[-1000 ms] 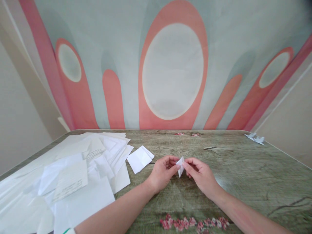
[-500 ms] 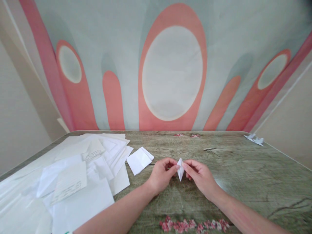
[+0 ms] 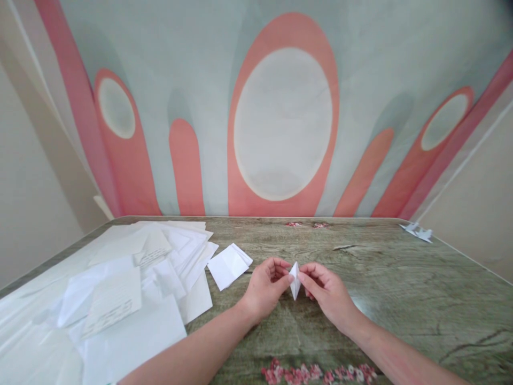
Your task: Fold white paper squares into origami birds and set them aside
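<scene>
A small piece of white paper, folded into a narrow diamond (image 3: 295,282), stands with one point up and one down between my two hands. My left hand (image 3: 267,286) pinches its left edge between thumb and curled fingers. From the other side my right hand (image 3: 326,294) grips the right edge, thumb toward me. The fingertips behind the folded paper are partly hidden. Left of my left hand lies a small stack of square white papers (image 3: 228,267) on the wood-patterned table (image 3: 401,299).
A large loose heap of white sheets (image 3: 136,326) covers the table's left side, some bearing print. At the far right edge rest several small folded white paper shapes (image 3: 417,232). Behind the table hangs a backdrop (image 3: 216,155) with coral and grey-green shapes.
Both hands stay pinched on the folded paper, with only a very slight shift in its angle. The view has tipped a little, so everything sits slightly lower.
</scene>
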`<state>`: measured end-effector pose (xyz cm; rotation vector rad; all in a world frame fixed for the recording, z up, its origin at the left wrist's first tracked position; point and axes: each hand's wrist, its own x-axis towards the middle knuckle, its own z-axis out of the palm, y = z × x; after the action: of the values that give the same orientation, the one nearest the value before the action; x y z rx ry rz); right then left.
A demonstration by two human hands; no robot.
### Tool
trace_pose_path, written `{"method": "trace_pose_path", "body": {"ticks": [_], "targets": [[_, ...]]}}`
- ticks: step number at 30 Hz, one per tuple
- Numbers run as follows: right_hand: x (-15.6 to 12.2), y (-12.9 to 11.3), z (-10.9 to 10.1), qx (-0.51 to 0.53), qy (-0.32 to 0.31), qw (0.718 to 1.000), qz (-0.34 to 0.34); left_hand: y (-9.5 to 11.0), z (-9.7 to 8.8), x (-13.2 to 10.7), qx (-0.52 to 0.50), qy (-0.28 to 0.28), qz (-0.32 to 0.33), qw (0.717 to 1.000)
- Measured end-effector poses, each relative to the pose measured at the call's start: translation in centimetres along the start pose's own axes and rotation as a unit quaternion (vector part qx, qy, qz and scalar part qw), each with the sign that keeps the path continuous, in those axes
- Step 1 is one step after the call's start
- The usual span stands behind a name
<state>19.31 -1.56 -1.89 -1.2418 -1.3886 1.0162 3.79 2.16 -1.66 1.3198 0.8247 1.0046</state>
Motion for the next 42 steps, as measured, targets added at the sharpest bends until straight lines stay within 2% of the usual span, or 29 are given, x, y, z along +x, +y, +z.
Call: {"method": "trace_pose_path", "body": {"ticks": [11,28,38,42], "targets": [[0.0,-0.09,0.17,0.004,-0.012,1.0,0.004,-0.28,-0.2,-0.03,0.015,-0.011,0.006,1.0],[0.01,0.16,-0.19,-0.033,-0.027,0.999,0.001,0.04,-0.17,-0.11,-0.007,-0.059,0.003,0.998],[0.06,-0.01,0.01,-0.007,-0.045,0.999,0.013,-0.13,-0.03,-0.06,-0.005,-0.032,0.002,0.999],[0.2,0.33,-0.14,-0.003,-0.044,0.999,0.017,-0.14,-0.06,0.02,-0.016,-0.013,0.024,1.0]]}}
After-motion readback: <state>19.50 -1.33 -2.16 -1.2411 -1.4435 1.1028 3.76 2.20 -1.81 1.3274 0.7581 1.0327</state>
